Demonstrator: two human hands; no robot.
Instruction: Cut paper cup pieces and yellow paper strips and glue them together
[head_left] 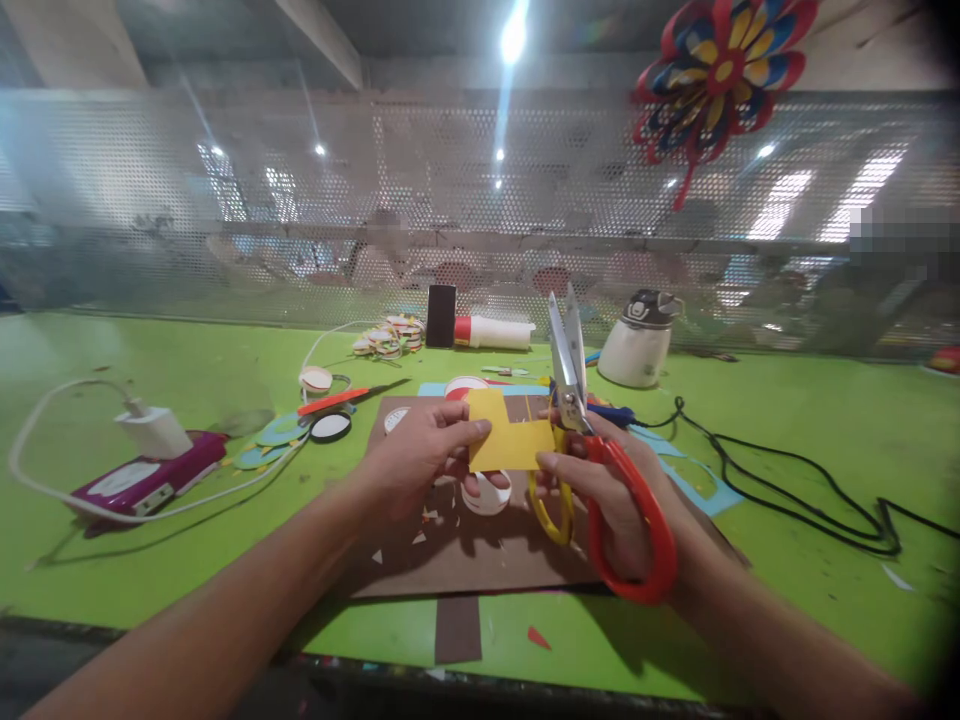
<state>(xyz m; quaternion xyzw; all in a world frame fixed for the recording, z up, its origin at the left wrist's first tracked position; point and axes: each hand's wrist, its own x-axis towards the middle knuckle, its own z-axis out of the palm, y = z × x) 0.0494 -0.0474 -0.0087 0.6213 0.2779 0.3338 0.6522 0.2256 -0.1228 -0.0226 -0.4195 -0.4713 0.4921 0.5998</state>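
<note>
My left hand (420, 450) pinches the left edge of a small yellow piece of paper (502, 435) and holds it up over a brown sheet (465, 555) on the green table. My right hand (607, 490) grips scissors (592, 440) with red and yellow handles. Their blades point up and away at the right edge of the yellow paper, nearly closed. A white tape roll (486, 493) lies on the brown sheet just under the paper.
A white charger (154, 430) rests on a purple device (150, 480) at the left, its white cable looping around. A black cable (787, 480) snakes at the right. Paper circles, a red-handled knife (337, 400), a glue bottle (491, 332) and a white pot (637, 345) lie farther back.
</note>
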